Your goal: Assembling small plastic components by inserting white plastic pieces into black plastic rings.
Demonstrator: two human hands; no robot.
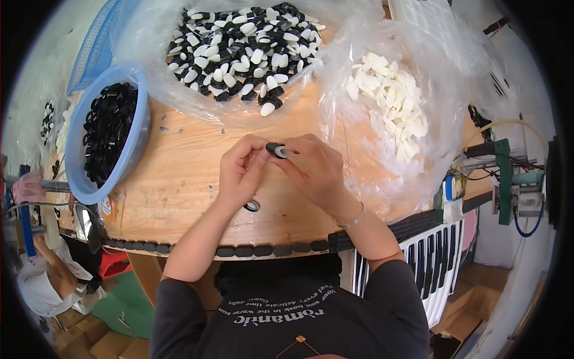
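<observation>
My left hand (242, 170) and my right hand (314, 170) meet over the middle of the wooden table. Between their fingertips is a small black oval plastic piece (273, 147). The left fingers pinch its near left side. A pale, whitish piece (282, 153) shows at its right end, held by the right fingertips; how far the two fit together is too small to tell. Beside my left wrist a black oval ring (253, 206) lies on the wood. Ahead of the hands, a heap of black-and-white oval pieces (245, 51) rests on clear plastic.
A blue basin (142, 128) of black oval rings stands at the left. Right of my hands, white flat pieces (391, 99) lie in a clear plastic bag. Black pieces (239, 251) line the table's front edge. A green-framed device (505, 179) is far right; another person (57, 272) sits lower left.
</observation>
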